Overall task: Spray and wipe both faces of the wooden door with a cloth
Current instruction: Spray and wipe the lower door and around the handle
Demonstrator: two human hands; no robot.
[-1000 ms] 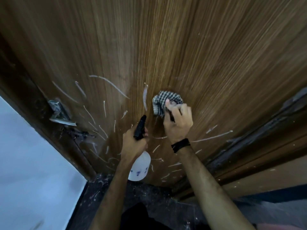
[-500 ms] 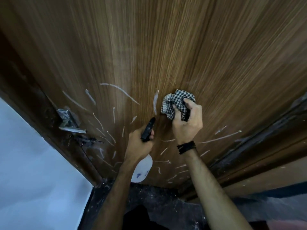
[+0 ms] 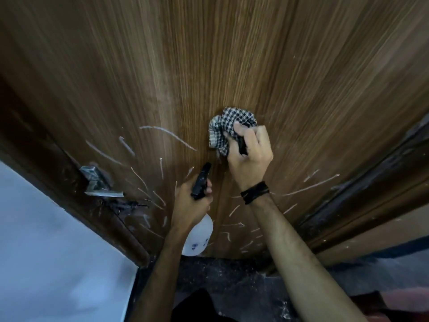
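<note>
Right hand clenches the crumpled black-and-white checked cloth against the brown wood-grain door; cloth sits slightly higher on the panel than half a second ago. Left hand grips the white plastic spray bottle by its black trigger head, nozzle toward the door, position about unchanged. White streak marks cover the lower panel. Metal latch on left door edge.

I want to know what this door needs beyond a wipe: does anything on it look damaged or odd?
Yes. Pale streaks cross the lower part of the door, fanning out around both hands, like scratches or smears. The metal latch at the left edge looks scuffed and sits crooked.
</note>
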